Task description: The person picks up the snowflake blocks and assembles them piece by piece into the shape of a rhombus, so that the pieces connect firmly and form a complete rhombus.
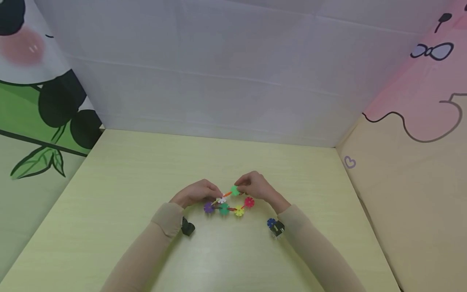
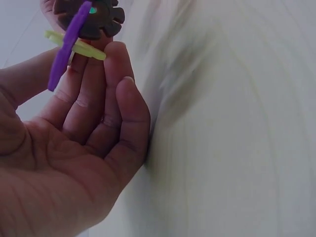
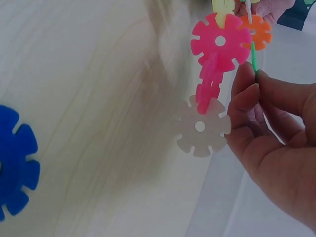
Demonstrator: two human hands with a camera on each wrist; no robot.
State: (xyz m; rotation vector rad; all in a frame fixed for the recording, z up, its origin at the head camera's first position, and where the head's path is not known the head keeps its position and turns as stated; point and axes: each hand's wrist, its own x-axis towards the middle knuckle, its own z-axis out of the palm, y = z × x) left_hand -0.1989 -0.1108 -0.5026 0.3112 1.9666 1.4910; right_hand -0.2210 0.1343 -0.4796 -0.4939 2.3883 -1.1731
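Observation:
Notched plastic snowflake discs, slotted together, make a curved chain with purple (image 1: 208, 207), teal green (image 1: 224, 209), yellow (image 1: 238, 211) and pink (image 1: 249, 202) discs. My left hand (image 1: 198, 191) pinches the chain at a white disc (image 1: 221, 199); in the left wrist view a purple disc (image 2: 71, 47) and a brown disc (image 2: 101, 19) stand beyond those fingers. With thumb and forefinger my right hand (image 1: 256, 187) pinches a light green disc (image 1: 234, 190), seen edge-on in the right wrist view against an orange disc (image 3: 257, 32). A whitish disc (image 3: 202, 138) hangs at the chain's end nearby.
A loose blue disc (image 1: 271, 222) lies on the table by the right wrist camera (image 1: 277, 228). Another wrist camera (image 1: 187, 227) sits at the left cuff. The pale wooden table (image 1: 146, 162) meets a grey cloth wall (image 1: 219, 81) behind and printed panels at both sides.

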